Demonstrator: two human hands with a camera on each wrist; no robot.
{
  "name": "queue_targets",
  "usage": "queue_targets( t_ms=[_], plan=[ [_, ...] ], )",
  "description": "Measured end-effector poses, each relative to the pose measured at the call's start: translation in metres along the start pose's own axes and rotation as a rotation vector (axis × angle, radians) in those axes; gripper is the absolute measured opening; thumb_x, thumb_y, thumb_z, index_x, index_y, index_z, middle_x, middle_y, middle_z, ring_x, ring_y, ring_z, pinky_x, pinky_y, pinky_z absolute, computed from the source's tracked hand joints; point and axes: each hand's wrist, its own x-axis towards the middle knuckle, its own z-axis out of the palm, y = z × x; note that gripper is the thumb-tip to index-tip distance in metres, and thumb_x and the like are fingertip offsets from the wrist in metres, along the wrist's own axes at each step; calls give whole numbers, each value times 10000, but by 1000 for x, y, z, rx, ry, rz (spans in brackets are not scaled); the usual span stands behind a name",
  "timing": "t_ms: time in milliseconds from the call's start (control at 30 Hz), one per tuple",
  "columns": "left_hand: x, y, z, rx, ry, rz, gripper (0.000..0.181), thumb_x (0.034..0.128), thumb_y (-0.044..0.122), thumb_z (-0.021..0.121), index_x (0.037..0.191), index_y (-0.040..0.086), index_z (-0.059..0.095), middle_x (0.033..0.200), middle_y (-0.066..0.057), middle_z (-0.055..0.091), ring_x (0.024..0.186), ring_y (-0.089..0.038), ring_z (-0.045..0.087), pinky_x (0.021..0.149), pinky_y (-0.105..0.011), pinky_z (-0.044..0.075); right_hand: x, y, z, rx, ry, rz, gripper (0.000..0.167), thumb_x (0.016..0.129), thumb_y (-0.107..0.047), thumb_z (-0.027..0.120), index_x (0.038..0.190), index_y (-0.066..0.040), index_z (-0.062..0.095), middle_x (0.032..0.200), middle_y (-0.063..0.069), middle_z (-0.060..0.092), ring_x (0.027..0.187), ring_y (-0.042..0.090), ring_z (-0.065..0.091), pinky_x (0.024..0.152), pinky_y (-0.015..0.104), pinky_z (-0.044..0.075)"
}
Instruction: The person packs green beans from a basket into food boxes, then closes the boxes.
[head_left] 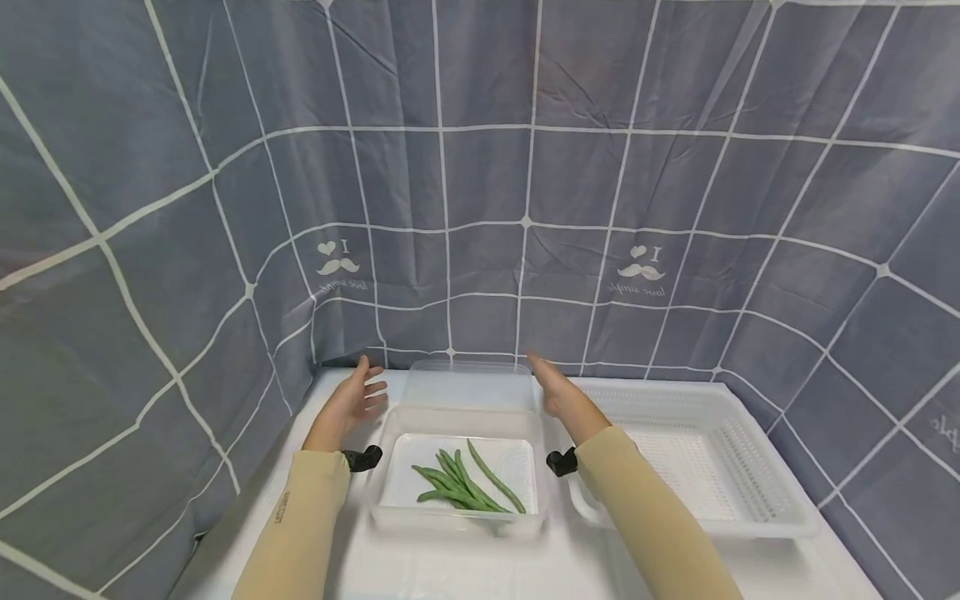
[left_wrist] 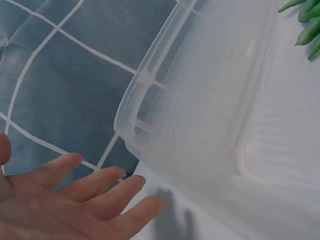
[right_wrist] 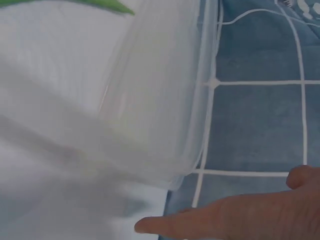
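Observation:
Several green beans (head_left: 453, 482) lie on the white bottom of a translucent plastic box (head_left: 420, 522) in the head view. My left hand (head_left: 358, 398) is beside the box's far left corner, fingers spread and empty. On the other side, my right hand (head_left: 561, 400) holds nothing and extends its fingers near the far right corner. Both wrist views show a gap between hand and box: the left hand (left_wrist: 85, 200) has its palm partly showing, and the right hand (right_wrist: 235, 215) has an outstretched finger.
Behind the box is a clear, flat-looking plastic piece (head_left: 468, 385), perhaps a lid. A white perforated basket (head_left: 772, 529) sits to the right, partly behind my right forearm. Grey curtains (head_left: 487, 175) with white lines enclose the white table (head_left: 450, 575) at the back and sides.

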Motion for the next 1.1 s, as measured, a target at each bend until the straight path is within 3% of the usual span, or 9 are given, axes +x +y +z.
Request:
queue_targets(
  t_ms=[133, 400, 567, 767, 933, 1100],
  plan=[
    [5, -4, 0, 11, -47, -35, 808, 1121, 607, 128, 1713, 60, 68, 1750, -322, 89, 1637, -496, 135, 1305, -679, 157, 4, 8, -6, -78, 6, 51, 849, 1112, -573, 270, 1705, -36, -12, 1751, 315, -104, 1625, 533, -128, 1264, 763, -72],
    [14, -4, 2, 27, -116, -106, 821, 1123, 603, 136, 1706, 38, 13, 1732, -370, 10, 1641, -507, 61, 1306, -700, 82, 10, 18, -5, -35, 4, 118, 854, 1105, -584, 239, 1702, -54, -64, 1694, 439, -54, 1619, 566, -21, 1283, 747, -16],
    [20, -4, 8, 55, -100, -137, 799, 1136, 577, 206, 1710, 48, 35, 1737, -366, 25, 1652, -471, 84, 1321, -668, 59, 15, 22, -4, 0, 14, 97, 831, 1116, -541, 259, 1700, -45, -64, 1693, 442, -40, 1629, 547, 0, 1297, 719, -20],
    [26, -7, 14, 96, -73, -133, 770, 1155, 509, 259, 1697, -4, 70, 1735, -366, 71, 1654, -452, 110, 1335, -632, 87, 19, 26, -3, 69, -7, 89, 842, 1114, -533, 285, 1696, -45, -78, 1707, 424, -14, 1633, 541, 40, 1305, 711, 20],
    [27, -10, 18, 94, -38, -119, 748, 1157, 447, 365, 1681, -40, 146, 1724, -376, 117, 1643, -459, 158, 1346, -576, 131, 18, 26, -3, 116, 46, 43, 804, 1118, -467, 361, 1699, -41, 4, 1685, 443, 93, 1601, 567, 160, 1291, 730, 113],
    [24, -3, 21, 92, 1, -100, 725, 1151, 415, 424, 1680, -23, 192, 1719, -362, 178, 1623, -453, 229, 1342, -562, 177, 12, 22, -2, 164, 91, 3, 757, 1118, -405, 405, 1696, -39, 80, 1665, 432, 164, 1571, 558, 244, 1277, 725, 196]
  ],
)
